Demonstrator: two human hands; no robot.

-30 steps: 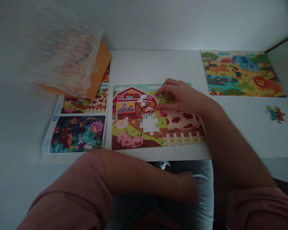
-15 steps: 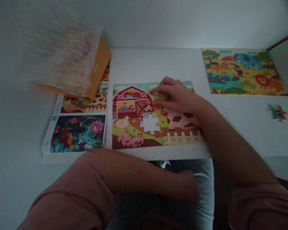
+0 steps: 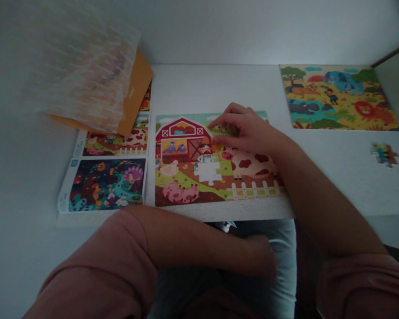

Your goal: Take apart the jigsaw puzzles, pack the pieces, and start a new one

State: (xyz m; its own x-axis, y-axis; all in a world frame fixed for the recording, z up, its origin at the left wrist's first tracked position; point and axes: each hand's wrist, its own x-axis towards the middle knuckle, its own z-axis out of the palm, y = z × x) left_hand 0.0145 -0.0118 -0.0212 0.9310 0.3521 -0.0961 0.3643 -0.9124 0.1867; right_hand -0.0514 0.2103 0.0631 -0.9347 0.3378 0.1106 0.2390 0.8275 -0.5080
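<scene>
Bright farm-scene cardboard jigsaw puzzle lies nearly finished on the white tabletop, one white piece-shaped gap left; the right hand rests spread at its one o'clock, while the left hand's grip can't be told.

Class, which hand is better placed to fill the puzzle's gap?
The right hand, probably: its fingers rest on the farm puzzle near the gap; the left hand lies below the table edge.
</scene>
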